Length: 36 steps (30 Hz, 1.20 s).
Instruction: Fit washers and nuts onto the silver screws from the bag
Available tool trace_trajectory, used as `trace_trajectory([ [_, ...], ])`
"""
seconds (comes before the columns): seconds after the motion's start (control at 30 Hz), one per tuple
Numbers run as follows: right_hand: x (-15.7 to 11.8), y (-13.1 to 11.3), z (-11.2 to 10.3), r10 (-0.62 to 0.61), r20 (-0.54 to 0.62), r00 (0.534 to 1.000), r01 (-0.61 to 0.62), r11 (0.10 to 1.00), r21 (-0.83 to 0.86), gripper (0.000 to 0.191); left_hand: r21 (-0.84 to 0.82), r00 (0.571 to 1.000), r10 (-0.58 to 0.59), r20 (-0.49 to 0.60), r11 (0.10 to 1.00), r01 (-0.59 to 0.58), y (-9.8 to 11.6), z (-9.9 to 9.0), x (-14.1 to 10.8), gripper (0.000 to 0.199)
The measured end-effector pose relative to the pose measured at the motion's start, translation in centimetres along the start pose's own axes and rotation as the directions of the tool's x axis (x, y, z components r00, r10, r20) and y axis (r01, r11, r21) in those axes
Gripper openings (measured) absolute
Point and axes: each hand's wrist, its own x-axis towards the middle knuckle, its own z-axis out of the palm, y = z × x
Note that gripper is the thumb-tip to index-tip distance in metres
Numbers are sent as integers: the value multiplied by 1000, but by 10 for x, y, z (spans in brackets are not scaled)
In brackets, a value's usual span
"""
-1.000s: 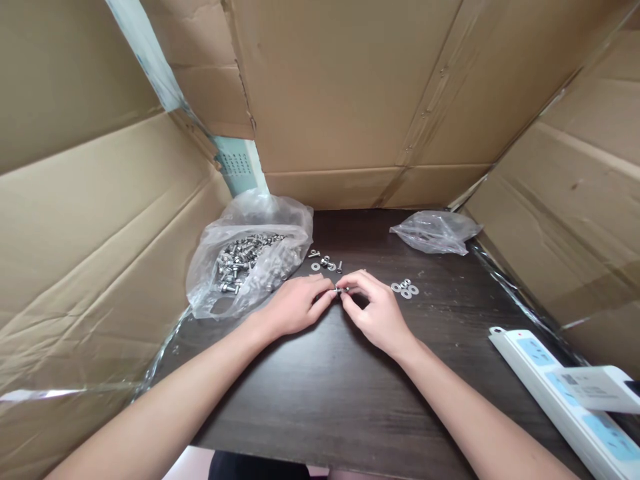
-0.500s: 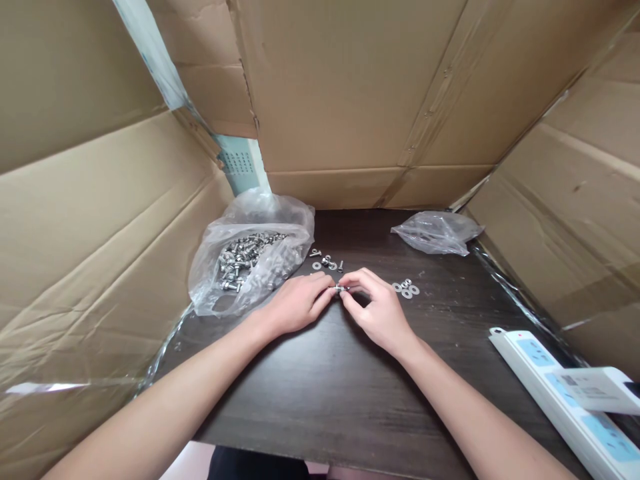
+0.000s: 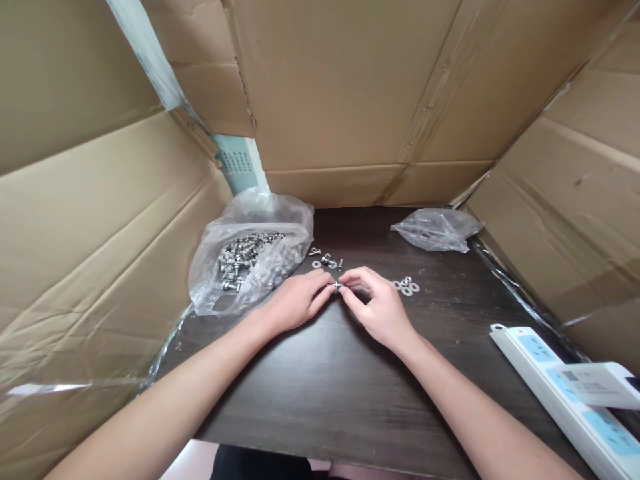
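Observation:
Between my two hands, above the middle of the dark table (image 3: 300, 393), is a small metal bolt (image 3: 337, 285) with what looks like a washer on it. My left hand (image 3: 303, 300) pinches one end of it between thumb and fingers. The fingertips of my right hand (image 3: 375, 303) close on its other end. Just beyond my hands lie a few loose bolts (image 3: 326, 259) and flat washers (image 3: 317, 265). Right of my right hand is a small group of washers (image 3: 407, 291) with a nut (image 3: 409, 280).
An open clear plastic bag (image 3: 205, 267) full of bolts stands at the left. A second plastic bag (image 3: 437, 229) lies at the back right. A white power strip (image 3: 537, 380) is at the right, and cardboard walls (image 3: 350, 87) surround the table.
The fingers of my right hand have shifted slightly on the bolt. Both hands otherwise keep nearly the same place.

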Motion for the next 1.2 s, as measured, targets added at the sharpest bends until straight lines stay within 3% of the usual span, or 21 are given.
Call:
trace_trajectory([
  [0.23, 0, -4, -1, -64, 15, 998, 65, 994, -85, 9, 51, 1000, 3, 25, 999, -4, 1, 0, 0, 32],
  [0.67, 1, -2, -2, -8, 16, 1000, 9, 1000, -23, 6, 15, 1000, 6, 11, 1000, -6, -1, 1, 0, 31],
  [0.93, 1, -5, -4, -92, 33, 995, 95, 990, -109, 12, 62, 999, 18, 37, 998, -20, 2, -1, 0, 33],
  [1.2, 0, -1, -2, -22, 47, 999, 24, 999, -40, 9, 89, 998, 41, 48, 995, -45, 0, -3, 0, 31],
])
